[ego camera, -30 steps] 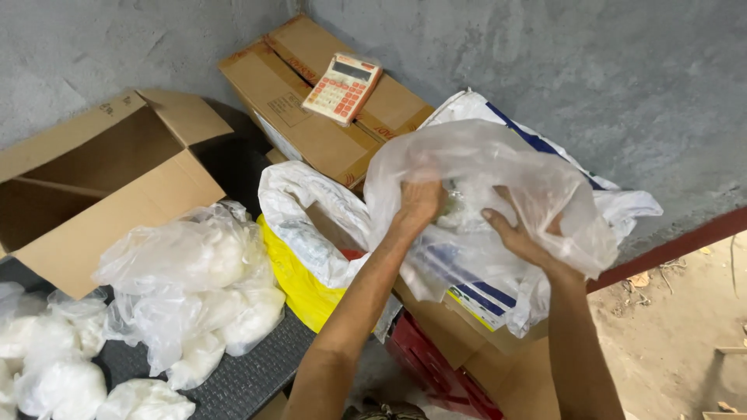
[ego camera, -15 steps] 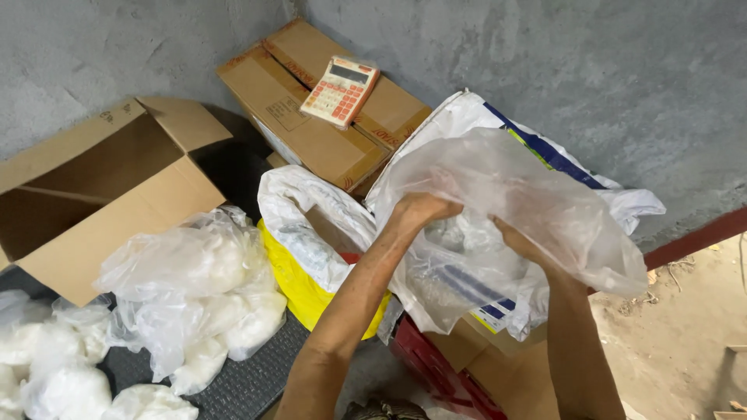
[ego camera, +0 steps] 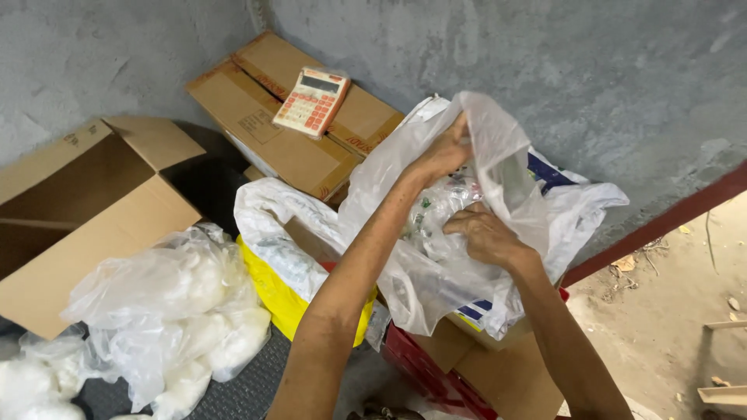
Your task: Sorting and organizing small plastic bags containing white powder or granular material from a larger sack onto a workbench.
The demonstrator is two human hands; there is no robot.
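A large clear plastic bag (ego camera: 506, 167) is held up in front of me, over a pile of bags and boxes. My left hand (ego camera: 445, 154) grips the bag's upper rim and lifts it. My right hand (ego camera: 484, 235) presses against a bundle of small wrapped items (ego camera: 432, 210) seen through the plastic, holding it at the bag's mouth. Both forearms reach up from the bottom of the view.
An open cardboard box (ego camera: 85, 206) stands at the left. Closed cardboard boxes (ego camera: 272, 128) lean on the grey wall with an orange calculator (ego camera: 311, 101) on top. Clear bags of white material (ego camera: 167, 299) lie at lower left. A yellow bag (ego camera: 272, 292) and a red box (ego camera: 420, 365) sit below.
My left hand has risen and pulled the bag's rim upward. My right hand has moved in against the bundle inside the plastic. The bag now stands taller and narrower.
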